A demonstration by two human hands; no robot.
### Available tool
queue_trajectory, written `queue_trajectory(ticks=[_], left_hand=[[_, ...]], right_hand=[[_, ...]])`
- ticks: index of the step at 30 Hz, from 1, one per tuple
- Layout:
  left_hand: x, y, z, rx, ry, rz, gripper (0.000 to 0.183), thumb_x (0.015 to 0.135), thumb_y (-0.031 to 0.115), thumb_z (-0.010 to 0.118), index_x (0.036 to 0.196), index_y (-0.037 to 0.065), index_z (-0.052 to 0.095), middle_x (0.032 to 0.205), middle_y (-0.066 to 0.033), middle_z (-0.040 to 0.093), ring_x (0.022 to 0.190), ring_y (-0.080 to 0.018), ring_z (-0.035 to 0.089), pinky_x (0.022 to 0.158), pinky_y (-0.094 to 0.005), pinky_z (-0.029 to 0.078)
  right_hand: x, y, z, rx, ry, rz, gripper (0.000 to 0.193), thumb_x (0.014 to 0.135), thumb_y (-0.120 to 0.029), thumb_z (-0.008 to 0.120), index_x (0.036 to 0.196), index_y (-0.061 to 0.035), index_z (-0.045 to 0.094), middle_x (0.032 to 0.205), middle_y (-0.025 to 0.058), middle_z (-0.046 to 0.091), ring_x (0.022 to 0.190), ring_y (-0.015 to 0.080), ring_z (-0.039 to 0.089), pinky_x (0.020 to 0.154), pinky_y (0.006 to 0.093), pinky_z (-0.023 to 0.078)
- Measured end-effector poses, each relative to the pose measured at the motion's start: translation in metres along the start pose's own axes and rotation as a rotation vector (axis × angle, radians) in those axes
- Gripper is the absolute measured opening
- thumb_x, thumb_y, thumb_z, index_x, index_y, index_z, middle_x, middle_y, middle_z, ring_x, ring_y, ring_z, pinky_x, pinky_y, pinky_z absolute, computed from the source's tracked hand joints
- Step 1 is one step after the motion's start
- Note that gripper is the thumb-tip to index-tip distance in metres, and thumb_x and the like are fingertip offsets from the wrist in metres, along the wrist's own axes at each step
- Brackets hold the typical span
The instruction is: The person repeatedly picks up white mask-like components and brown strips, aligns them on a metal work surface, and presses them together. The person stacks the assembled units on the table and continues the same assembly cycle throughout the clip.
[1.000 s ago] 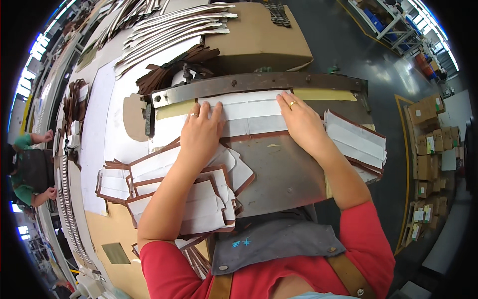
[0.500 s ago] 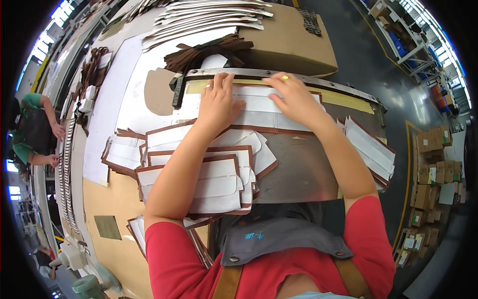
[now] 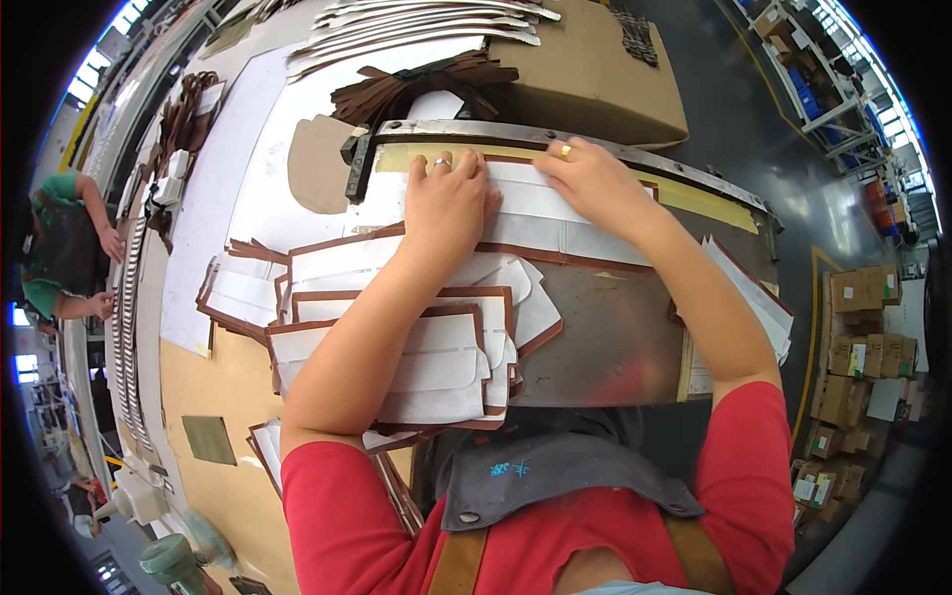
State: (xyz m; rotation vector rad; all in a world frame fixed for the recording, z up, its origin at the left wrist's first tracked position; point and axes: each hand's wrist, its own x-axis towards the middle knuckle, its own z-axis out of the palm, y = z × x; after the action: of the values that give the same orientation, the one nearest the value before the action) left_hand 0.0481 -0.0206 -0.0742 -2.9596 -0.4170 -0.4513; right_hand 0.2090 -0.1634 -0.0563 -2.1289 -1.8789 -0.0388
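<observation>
A white panel with brown edging [image 3: 531, 213] lies crosswise on a dark metal plate [image 3: 595, 342], its far edge along a yellow strip [image 3: 694, 196]. My left hand [image 3: 446, 203] has its fingers bent down over the far edge, holding the panel. To its right, my right hand [image 3: 598, 190] grips the same edge with curled fingers; the fingertips of both are partly hidden. Overlapping white panels with brown borders [image 3: 431, 362] lie under and beside my left forearm. More such panels [image 3: 746, 297] lie right of my right forearm.
A metal bar [image 3: 555, 137] with a dark end block [image 3: 359, 171] runs behind the plate. Farther back are a bundle of brown strips [image 3: 426, 84], stacked white pieces [image 3: 426, 25] and a cardboard box [image 3: 595, 84]. A co-worker's arm [image 3: 94, 208] shows far left.
The view has shifted slightly. My left hand's fingers are more bent over the panel's far edge, and my right hand's fingers are more curled. The panel stays at the yellow strip.
</observation>
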Motion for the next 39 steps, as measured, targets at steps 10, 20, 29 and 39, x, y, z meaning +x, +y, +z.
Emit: queue_trajectory(ticks=[10, 20, 29, 39], left_hand=[[0.018, -0.014, 0.004, -1.264, -0.089, -0.411, 0.033, 0.086, 0.014, 0.06, 0.115, 0.003, 0.049, 0.094, -0.0075, 0.06, 0.084, -0.018, 0.057, 0.079, -0.0283, 0.042], [0.018, -0.005, -0.01, -1.451, 0.086, -0.237, 0.024, 0.085, 0.006, 0.06, 0.107, 0.004, 0.052, 0.084, 0.0025, 0.053, 0.079, -0.0067, 0.05, 0.074, -0.0227, 0.039], [0.017, -0.001, -0.017, -1.563, 0.148, -0.388, 0.012, 0.092, 0.017, 0.056, 0.093, 0.005, 0.056, 0.079, 0.005, 0.051, 0.075, -0.0027, 0.043, 0.067, -0.0179, 0.036], [0.015, 0.016, -0.031, -0.991, 0.478, 0.003, 0.011, 0.08, 0.006, 0.067, 0.085, 0.002, 0.057, 0.077, -0.0083, 0.061, 0.073, -0.0209, 0.056, 0.072, -0.0301, 0.042]], right_hand=[[-0.035, 0.019, -0.024, 0.544, -0.127, 0.47, 0.021, 0.083, -0.02, 0.064, 0.097, -0.0057, 0.058, 0.096, 0.0057, 0.05, 0.087, 0.0141, 0.048, 0.076, 0.0279, 0.041], [0.028, -0.025, -0.023, 0.813, 0.125, 0.323, 0.02, 0.086, -0.02, 0.062, 0.091, -0.0005, 0.065, 0.077, 0.0036, 0.055, 0.069, 0.0123, 0.05, 0.065, 0.0261, 0.042], [0.016, -0.04, -0.025, 0.593, 0.252, 0.303, 0.011, 0.084, -0.013, 0.063, 0.084, -0.0021, 0.064, 0.077, -0.0003, 0.056, 0.069, 0.0093, 0.048, 0.063, 0.0242, 0.038], [-0.034, -0.009, -0.022, 0.68, 0.199, 0.459, 0.013, 0.084, -0.012, 0.062, 0.089, 0.0002, 0.063, 0.083, 0.0001, 0.058, 0.078, 0.0097, 0.053, 0.07, 0.0236, 0.043]])
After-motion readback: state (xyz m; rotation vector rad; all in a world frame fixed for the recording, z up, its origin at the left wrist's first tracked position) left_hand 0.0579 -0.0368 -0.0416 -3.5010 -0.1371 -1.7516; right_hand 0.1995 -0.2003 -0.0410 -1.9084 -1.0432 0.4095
